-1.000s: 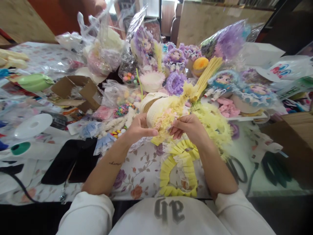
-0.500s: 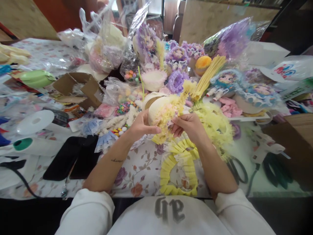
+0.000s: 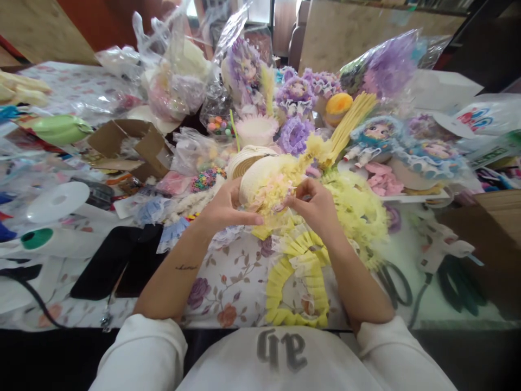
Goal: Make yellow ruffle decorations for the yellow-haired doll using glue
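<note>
A rounded cream woven basket (image 3: 253, 182), with yellow and pale pink frilly trim (image 3: 272, 191) over its near side, is tilted between my hands. My left hand (image 3: 223, 209) is wrapped round its left side, with the thumb stretched along the near edge. My right hand (image 3: 313, 203) pinches at the trim's right edge; the fingertips partly hide what is between them. A yellow pleated ribbon (image 3: 279, 282) lies in a loop on the flowered tablecloth below. Fluffy yellow-green tulle trim (image 3: 358, 212) is heaped beside my right wrist.
A hot glue gun (image 3: 442, 247) lies at the right with its cable. Two dark phones (image 3: 103, 263) lie left of my left forearm. Decorated dolls (image 3: 296, 95), yellow stems (image 3: 345, 130), a cardboard box (image 3: 130, 144) and plastic bags crowd the back.
The basket and my left hand have shifted slightly left. My right hand has turned a little, with its fingers more bent at the trim's edge.
</note>
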Demonstrator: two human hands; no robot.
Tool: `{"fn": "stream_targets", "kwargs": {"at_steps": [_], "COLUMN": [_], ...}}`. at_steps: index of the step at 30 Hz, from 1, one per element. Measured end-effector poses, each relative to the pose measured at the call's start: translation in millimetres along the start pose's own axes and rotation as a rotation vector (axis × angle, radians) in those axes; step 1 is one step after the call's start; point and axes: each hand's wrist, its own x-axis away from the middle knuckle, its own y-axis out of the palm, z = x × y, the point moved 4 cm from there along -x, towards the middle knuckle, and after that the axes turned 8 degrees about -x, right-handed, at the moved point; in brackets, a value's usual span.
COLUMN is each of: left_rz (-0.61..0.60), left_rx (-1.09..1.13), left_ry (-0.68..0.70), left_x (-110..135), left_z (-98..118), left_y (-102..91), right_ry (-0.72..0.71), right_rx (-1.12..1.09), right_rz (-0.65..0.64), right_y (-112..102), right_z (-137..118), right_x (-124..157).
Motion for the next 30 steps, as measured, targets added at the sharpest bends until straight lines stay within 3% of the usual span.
{"fn": "stream_targets", "kwargs": {"at_steps": [4,7,12,17,24,30], "left_rz": [-0.025,-0.064,-0.184,-0.291,-0.201,-0.207], "left_rx": [0.070,0.143,0.198,0.120,0.136,0.162], "left_ry": [0.016,0.048,0.055,0.021,-0.006,0.004], "left_x": [2,1,0,0,1,1], "left_z": [0,-2,0,3,2,3], "left_y": [0.7,3.4,5.2,4.7,2.4,-0.3], "right_ry": [-0.237,-0.297,-0.149,-0.052,0.019,0.013], "right_rx": [0.148,0.178,0.039,-0.032,-0.117,-0.205], "right_rz": [0.164,0.103,-0.078,-0.096,-0.067,-0.019], "right_y": [-9,-9,-6,-8,-5,3], "right_z": [3,4,3,1,8,6], "right_x": [-6,-9,-5,-4,-5,-3]}}
